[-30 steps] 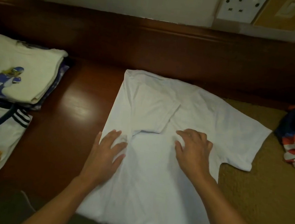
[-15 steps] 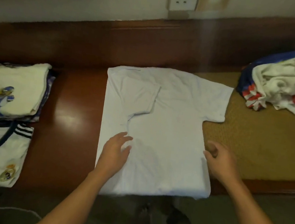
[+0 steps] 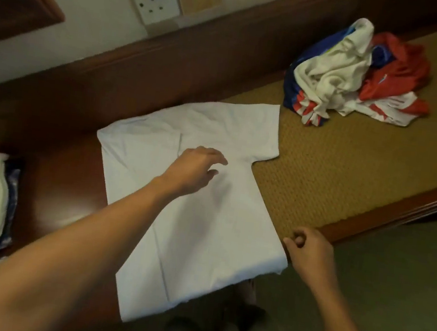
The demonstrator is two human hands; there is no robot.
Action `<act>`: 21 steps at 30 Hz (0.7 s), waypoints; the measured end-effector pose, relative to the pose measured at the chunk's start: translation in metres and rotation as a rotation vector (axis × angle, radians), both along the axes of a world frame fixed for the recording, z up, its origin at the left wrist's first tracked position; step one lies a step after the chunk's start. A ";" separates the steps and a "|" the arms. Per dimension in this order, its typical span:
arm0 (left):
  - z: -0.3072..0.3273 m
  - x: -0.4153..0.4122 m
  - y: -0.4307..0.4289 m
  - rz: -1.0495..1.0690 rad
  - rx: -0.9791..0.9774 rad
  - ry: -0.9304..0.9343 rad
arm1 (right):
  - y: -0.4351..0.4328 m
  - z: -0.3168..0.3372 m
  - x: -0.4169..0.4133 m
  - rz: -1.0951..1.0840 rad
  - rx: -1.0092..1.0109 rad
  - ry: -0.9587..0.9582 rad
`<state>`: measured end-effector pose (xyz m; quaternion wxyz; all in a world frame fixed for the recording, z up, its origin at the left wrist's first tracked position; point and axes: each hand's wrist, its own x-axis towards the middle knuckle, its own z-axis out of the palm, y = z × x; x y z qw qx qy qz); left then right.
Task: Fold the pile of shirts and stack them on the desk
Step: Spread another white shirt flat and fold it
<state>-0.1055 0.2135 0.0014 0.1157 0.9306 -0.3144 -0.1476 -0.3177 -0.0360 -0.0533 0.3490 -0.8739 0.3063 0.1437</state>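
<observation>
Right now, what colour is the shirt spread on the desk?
Plain white shirt, clearest in the head view.

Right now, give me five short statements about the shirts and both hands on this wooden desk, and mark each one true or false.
1. The plain white T-shirt lies spread on the glossy brown wooden desk. True.
2. The crumpled red, white and blue shirt pile rests on that T-shirt. False: it lies apart from it, on the woven tan mat.
3. The left hand is above the T-shirt, fingers loosely extended. True.
4. The sleeve nearest the pile is folded inward. False: it lies spread out flat.
5. The right hand is at the T-shirt's edge, fingers curled. True.
</observation>
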 end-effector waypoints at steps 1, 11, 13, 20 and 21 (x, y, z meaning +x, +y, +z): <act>0.001 0.014 -0.012 -0.058 0.027 -0.019 | 0.000 -0.001 -0.004 -0.018 0.004 0.014; -0.025 0.129 -0.124 -0.625 0.346 -0.281 | 0.025 -0.016 -0.022 -0.120 -0.055 -0.015; -0.036 0.141 -0.142 -0.702 0.438 -0.301 | 0.034 -0.017 -0.021 -0.119 -0.106 0.000; -0.051 0.156 -0.155 -0.789 0.508 -0.415 | 0.052 -0.017 -0.016 -0.144 -0.181 -0.015; -0.049 0.156 -0.155 -0.781 0.531 -0.419 | 0.053 -0.016 -0.016 -0.145 -0.193 -0.022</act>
